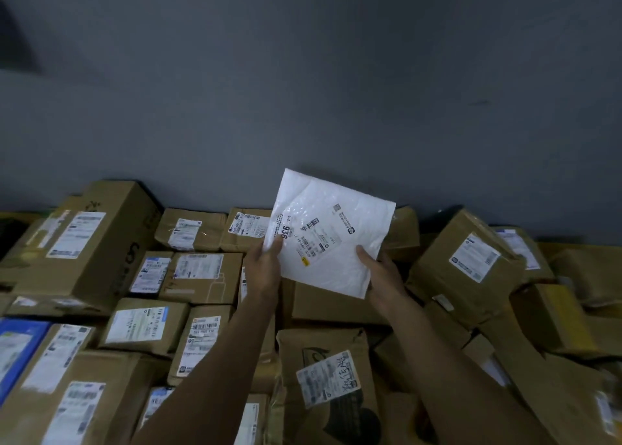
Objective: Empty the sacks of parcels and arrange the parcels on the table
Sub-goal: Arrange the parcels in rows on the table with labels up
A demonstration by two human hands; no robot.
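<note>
A flat white padded envelope [331, 232] with a printed shipping label is held up above the parcels, tilted, its label facing me. My left hand [267, 264] pinches its lower left edge with the thumb on the label. My right hand [380, 267] grips its lower right edge, thumb on the front. Below and around lie several brown cardboard parcels with white labels, such as a large tall box [91, 242] at the left and a brown paper bag parcel [328, 377] near me.
Labelled boxes sit in tidy rows at the left and centre; at the right they lie tumbled and tilted, one big box [471, 259] leaning. A blue parcel [16, 347] lies at the left edge. A plain grey wall [303, 91] rises directly behind the parcels.
</note>
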